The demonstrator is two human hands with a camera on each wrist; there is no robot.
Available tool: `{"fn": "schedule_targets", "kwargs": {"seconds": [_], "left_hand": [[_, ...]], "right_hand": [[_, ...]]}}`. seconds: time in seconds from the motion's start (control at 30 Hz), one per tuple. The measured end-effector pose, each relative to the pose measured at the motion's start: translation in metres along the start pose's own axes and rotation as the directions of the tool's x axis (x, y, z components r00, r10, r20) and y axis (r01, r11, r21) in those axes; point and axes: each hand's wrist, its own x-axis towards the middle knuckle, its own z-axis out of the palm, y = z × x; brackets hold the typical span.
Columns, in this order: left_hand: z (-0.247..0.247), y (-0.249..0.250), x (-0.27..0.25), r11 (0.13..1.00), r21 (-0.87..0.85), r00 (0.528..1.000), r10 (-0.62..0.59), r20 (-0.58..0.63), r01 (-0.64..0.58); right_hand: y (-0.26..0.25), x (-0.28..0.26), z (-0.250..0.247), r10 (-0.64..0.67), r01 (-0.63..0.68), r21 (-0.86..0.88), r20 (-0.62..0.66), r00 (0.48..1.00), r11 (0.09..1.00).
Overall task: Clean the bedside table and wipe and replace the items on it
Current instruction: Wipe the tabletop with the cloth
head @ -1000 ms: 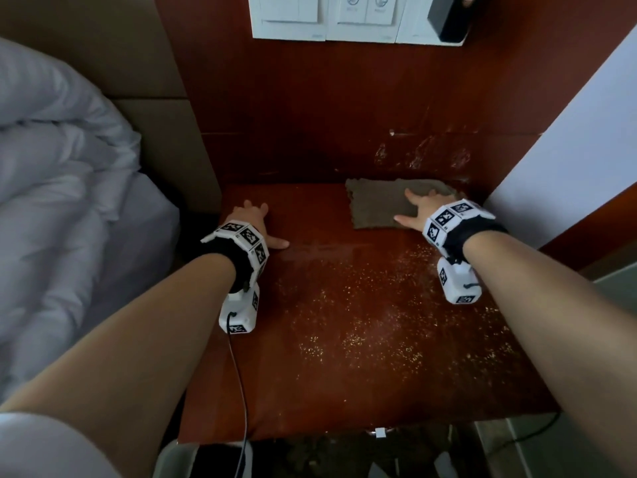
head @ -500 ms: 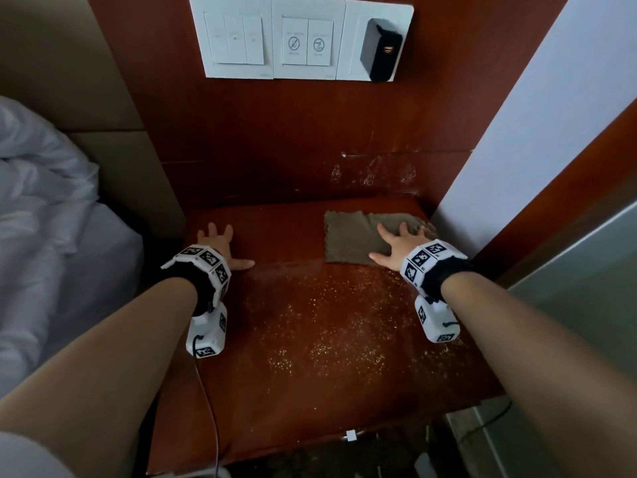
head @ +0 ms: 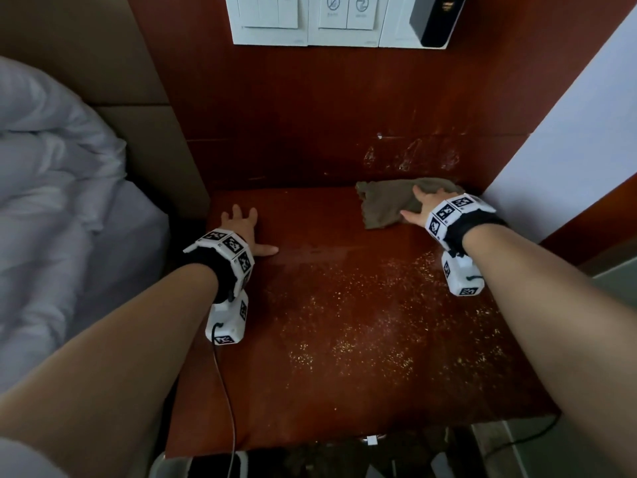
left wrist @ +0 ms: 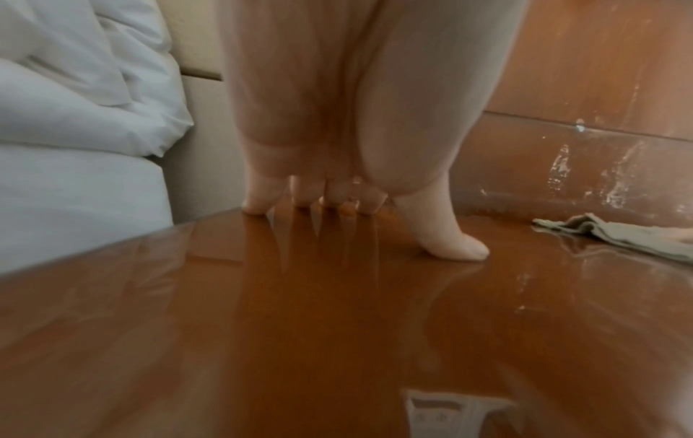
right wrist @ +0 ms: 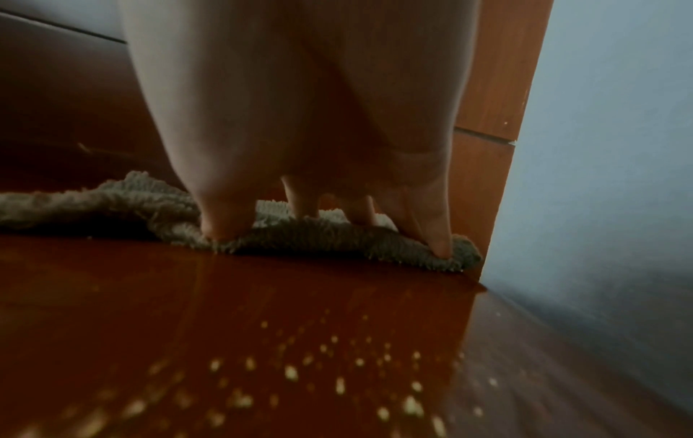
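The red-brown bedside table (head: 344, 391) carries a scatter of yellow crumbs (head: 348, 326) across its middle and right. A grey-brown cloth (head: 386, 205) lies bunched in the back right corner. My right hand (head: 425, 208) presses flat on the cloth with spread fingers (right wrist: 437, 237), close to the white wall; the cloth (right wrist: 112, 204) rumples under it. My left hand (head: 243, 229) rests flat on the bare back left of the tabletop, its fingers (left wrist: 450, 246) straight and its thumb pointing right. The cloth (left wrist: 622, 237) shows at the right edge of the left wrist view.
A white duvet (head: 51, 201) and padded headboard (head: 148, 125) lie to the left. White wall switches (head: 310, 19) and a black plug-in unit (head: 434, 19) hang above on the wood panel. A white wall (head: 568, 132) bounds the right side. Cables (head: 227, 408) hang at the table's front.
My right hand has slid the cloth right and back into the corner, bunching it up. My left hand has stayed put. The head view has shifted.
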Motion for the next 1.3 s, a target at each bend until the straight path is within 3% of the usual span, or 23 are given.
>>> {"fn": "schedule_targets", "kwargs": {"seconds": [0.67, 1.3], "left_hand": [[-0.005, -0.001, -0.001, 1.000, -0.013, 1.000, 0.001, 0.006, 0.000], [-0.002, -0.002, 0.003, 1.000, -0.016, 0.999, 0.007, -0.032, -0.007]], "right_hand": [[0.018, -0.066, 0.048, -0.049, 0.051, -0.070, 0.020, 0.999, 0.996], [0.017, -0.050, 0.028, -0.002, 0.002, -0.081, 0.007, 1.000, 0.997]]}}
